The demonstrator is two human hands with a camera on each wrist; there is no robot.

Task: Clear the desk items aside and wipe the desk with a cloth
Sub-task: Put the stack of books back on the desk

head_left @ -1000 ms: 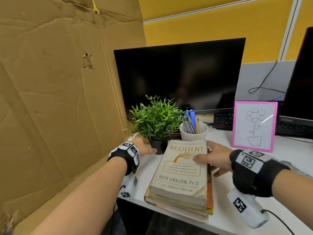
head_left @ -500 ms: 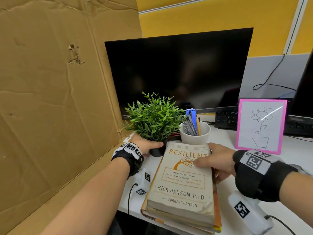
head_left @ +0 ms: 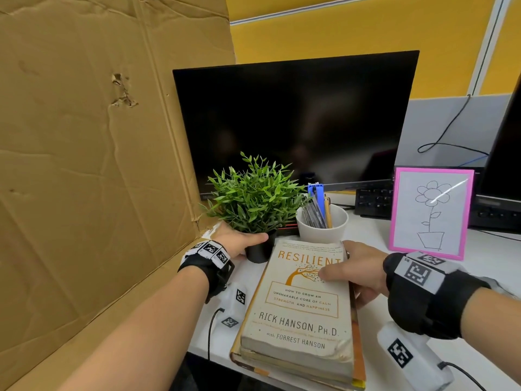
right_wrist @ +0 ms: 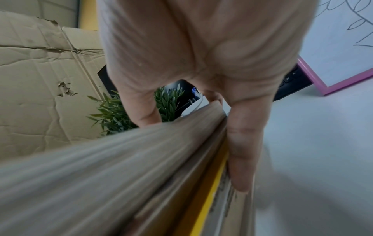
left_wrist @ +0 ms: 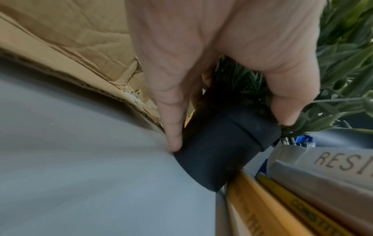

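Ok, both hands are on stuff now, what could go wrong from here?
The left hand holds the potted plant only by its black pot; it sits against the book stack and may tip. The right hand grips that stack beside the white pen cup, which could get knocked.

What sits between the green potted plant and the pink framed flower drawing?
In the head view, a white cup of pens stands between the plant and the drawing.
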